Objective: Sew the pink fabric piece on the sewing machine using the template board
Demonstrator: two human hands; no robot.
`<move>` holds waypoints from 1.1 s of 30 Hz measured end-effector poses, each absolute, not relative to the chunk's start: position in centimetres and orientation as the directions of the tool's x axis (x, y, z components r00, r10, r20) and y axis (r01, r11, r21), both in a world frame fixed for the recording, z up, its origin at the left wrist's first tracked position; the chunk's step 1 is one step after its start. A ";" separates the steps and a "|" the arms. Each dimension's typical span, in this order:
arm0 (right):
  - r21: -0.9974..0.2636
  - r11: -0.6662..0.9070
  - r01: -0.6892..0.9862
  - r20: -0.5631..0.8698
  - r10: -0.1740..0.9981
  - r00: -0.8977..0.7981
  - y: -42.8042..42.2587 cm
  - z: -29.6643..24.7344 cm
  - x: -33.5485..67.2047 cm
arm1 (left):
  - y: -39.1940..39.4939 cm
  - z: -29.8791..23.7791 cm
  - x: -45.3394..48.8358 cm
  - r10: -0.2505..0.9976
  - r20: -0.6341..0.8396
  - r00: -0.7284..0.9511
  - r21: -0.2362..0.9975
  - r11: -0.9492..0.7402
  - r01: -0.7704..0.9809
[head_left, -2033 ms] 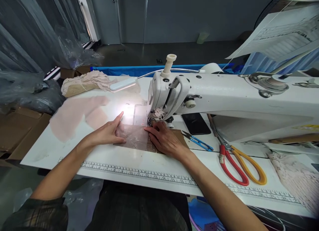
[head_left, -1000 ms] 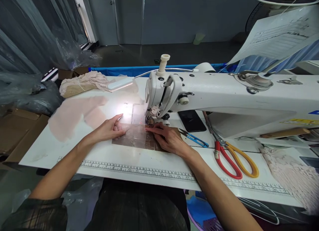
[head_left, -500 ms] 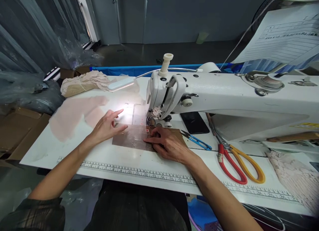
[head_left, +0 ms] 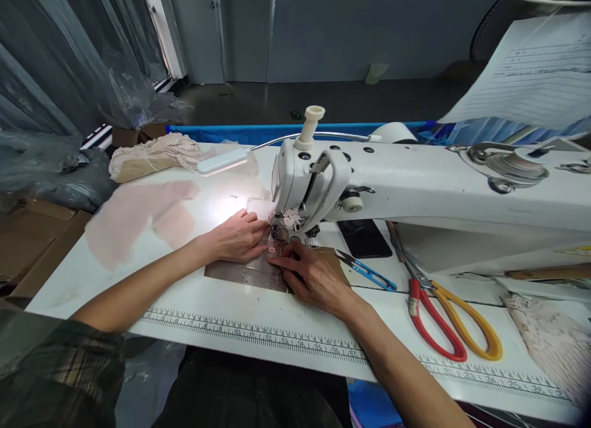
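Both my left hand point(head_left: 237, 237) and right hand point(head_left: 310, 275) press flat, fingers extended, on the brown rectangular sheet point(head_left: 249, 270) beneath the white sewing machine point(head_left: 415, 181).

Two hands point(head_left: 277, 255), one sewing machine point(head_left: 415, 181), two scissors point(head_left: 450, 320), one phone point(head_left: 364, 238).

Along the near edge of my tabletop point(head_left: 115, 280) runs a printed ruler point(head_left: 277, 340) whose numbers I can just read, around 10 through 17 near the middle and into the twenties toward the right. The paper sheet point(head_left: 530, 77) hanging at upper right carries lines of print too small to read.
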State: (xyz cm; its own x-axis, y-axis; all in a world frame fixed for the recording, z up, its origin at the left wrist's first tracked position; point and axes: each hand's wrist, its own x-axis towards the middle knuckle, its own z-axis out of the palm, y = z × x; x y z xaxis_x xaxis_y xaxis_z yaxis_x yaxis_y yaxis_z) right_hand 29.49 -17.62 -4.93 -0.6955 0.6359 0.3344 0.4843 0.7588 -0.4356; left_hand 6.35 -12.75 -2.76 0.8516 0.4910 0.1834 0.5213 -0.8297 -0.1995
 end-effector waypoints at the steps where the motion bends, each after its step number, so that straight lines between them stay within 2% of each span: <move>1: -0.432 0.755 0.493 0.337 0.642 -0.689 -17.6 -5.0 29.5 | -12.8 -2.8 6.2 0.511 0.180 0.841 -0.204 -0.817 0.540; 15: -0.380 0.762 0.524 0.343 0.642 -0.686 -17.5 -5.6 29.3 | -13.1 -3.1 5.3 0.578 0.142 0.804 -0.062 -0.805 0.590; 33: -0.412 0.739 0.533 0.317 0.664 -0.677 -17.5 -5.2 29.4 | -13.5 -3.6 5.6 0.577 0.203 0.791 -0.089 -0.793 0.602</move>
State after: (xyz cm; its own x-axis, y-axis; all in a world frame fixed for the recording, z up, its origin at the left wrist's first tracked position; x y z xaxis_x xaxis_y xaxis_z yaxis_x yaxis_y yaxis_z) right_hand 29.36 -17.49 -5.20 -0.6767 0.6645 0.3172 0.5330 0.7393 -0.4116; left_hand 5.62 -13.46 -3.64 0.7908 0.5772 0.2035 0.6021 -0.7935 -0.0891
